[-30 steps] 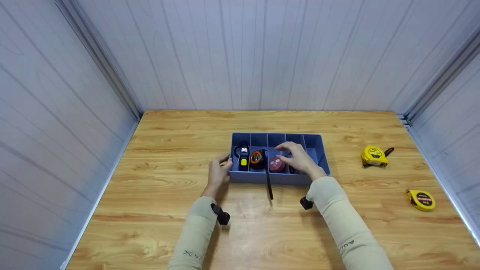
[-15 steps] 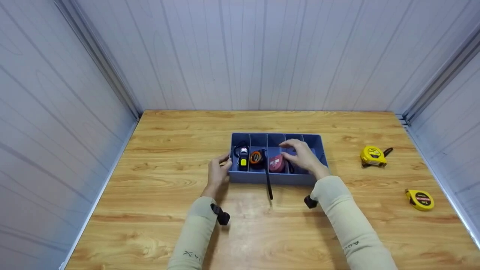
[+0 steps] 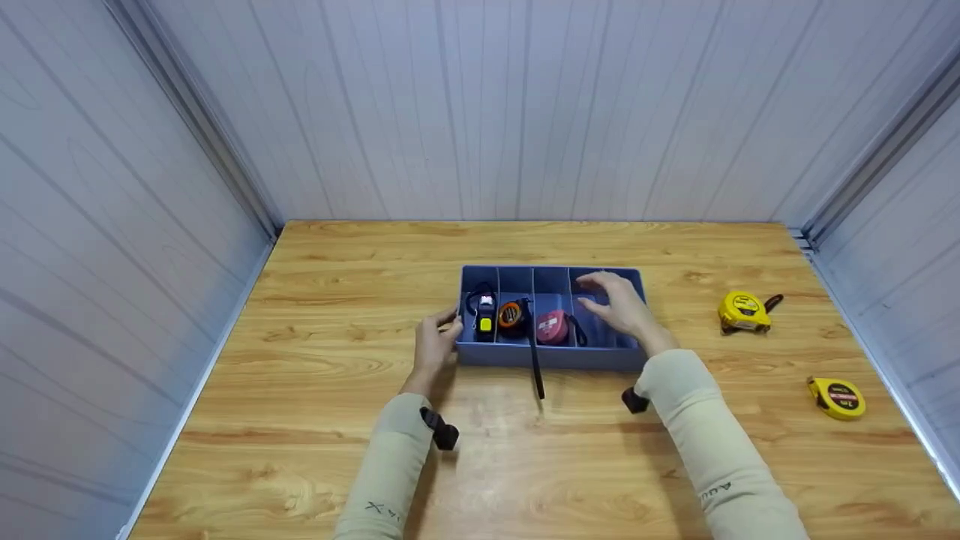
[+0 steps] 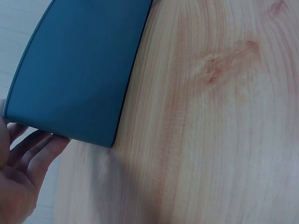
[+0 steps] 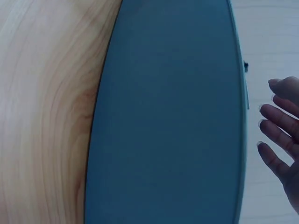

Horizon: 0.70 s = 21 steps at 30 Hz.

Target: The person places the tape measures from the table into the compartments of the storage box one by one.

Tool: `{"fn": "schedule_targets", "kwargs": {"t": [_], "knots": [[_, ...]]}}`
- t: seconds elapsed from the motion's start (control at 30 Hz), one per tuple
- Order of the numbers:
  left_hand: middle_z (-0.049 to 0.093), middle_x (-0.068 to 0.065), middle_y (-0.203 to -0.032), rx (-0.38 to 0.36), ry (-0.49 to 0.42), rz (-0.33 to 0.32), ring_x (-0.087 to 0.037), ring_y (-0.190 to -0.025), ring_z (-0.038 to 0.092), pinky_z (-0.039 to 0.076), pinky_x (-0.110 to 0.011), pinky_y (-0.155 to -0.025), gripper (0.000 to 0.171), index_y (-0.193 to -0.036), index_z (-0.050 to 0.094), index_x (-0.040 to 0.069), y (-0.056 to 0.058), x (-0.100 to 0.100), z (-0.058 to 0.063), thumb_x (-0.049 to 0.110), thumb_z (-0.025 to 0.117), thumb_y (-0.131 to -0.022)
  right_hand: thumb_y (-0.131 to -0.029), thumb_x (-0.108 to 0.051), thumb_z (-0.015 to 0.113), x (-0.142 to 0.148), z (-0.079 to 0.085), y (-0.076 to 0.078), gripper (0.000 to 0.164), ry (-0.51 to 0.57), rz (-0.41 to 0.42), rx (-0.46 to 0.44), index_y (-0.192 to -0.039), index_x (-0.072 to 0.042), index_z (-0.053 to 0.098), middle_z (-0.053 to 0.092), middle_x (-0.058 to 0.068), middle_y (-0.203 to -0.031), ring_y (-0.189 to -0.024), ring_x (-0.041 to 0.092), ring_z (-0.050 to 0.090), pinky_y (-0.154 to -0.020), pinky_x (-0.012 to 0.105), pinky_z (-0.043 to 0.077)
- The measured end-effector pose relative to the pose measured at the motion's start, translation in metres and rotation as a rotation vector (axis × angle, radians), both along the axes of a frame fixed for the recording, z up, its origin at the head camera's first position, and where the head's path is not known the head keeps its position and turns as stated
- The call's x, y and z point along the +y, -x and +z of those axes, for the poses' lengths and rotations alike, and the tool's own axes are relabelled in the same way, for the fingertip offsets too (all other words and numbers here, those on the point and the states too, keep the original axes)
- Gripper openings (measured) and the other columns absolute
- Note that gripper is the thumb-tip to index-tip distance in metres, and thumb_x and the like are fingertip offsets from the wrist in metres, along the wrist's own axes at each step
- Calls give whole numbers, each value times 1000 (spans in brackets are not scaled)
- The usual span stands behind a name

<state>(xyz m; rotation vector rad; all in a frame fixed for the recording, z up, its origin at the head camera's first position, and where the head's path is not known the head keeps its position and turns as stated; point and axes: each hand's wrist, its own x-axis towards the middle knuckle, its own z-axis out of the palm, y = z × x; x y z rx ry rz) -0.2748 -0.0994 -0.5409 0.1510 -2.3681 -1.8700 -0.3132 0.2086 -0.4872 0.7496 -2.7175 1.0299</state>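
Note:
A blue divided storage box (image 3: 547, 358) lies in front of me in the head view. My left hand (image 3: 435, 341) touches its left end; in the left wrist view the fingers (image 4: 44, 156) lie fairly straight against that end wall. Above the right-hand compartments, my right hand (image 3: 622, 306) is spread with nothing in it. From left to right the box holds a black and yellow tape measure (image 3: 486, 319), an orange and black tape measure (image 3: 512, 316) and a red tape measure (image 3: 552, 327). The right wrist view shows the right fingers (image 5: 275, 126) apart, above the rim.
A yellow tape measure (image 3: 742, 310) with a black strap lies right of the box, and a second yellow tape measure (image 3: 840, 398) lies nearer the table's right edge. A black strap (image 3: 537, 375) hangs over the box's front wall. Pale panels (image 3: 480, 112) enclose the table.
My right hand has drawn back to the right, from over the red tape measure to over the right-hand compartments. The red tape measure stays in its compartment. My left hand has stayed put.

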Motion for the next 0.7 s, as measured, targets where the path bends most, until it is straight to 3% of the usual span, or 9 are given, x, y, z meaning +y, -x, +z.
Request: {"fn": "schedule_targets", "kwargs": {"t": [0.13,0.2,0.37,0.43,0.7], "knots": [[60,-16,-107,-7,-56,-14,-23,-81,59,47,-22,-57,32,-117,58,2,0,0,0,7,54,-85,-83,-12,61,7,2,1,33,-27,-39,2,-113,1,57,57,17,-108,-99,30,51,-84,44,42],[59,-19,-108,-10,-71,-27,-28,-84,59,47,-22,-57,33,-117,56,0,-5,1,9,5,53,-85,-83,-12,61,11,3,2,34,-34,-53,3,-113,2,56,56,18,-109,-100,31,50,-85,45,40],[59,-18,-109,-22,-71,-24,-26,-84,59,44,-23,-52,34,-118,56,1,-5,0,8,5,53,-84,-83,-10,61,21,6,5,35,-34,-64,7,-113,6,55,56,21,-110,-103,35,48,-90,46,35],[61,-13,-107,-28,-68,-9,-20,-81,59,42,-22,-49,34,-117,58,5,-1,-1,-1,7,54,-83,-82,-9,61,25,8,6,35,-31,-67,5,-113,7,54,56,22,-109,-104,36,47,-91,47,34],[61,-15,-106,-30,-75,-7,-21,-81,58,43,-20,-52,32,-116,59,5,-1,0,1,6,54,-84,-83,-11,60,41,12,7,38,-57,-105,-5,-115,8,52,52,24,-113,-107,37,45,-93,48,32]]}}
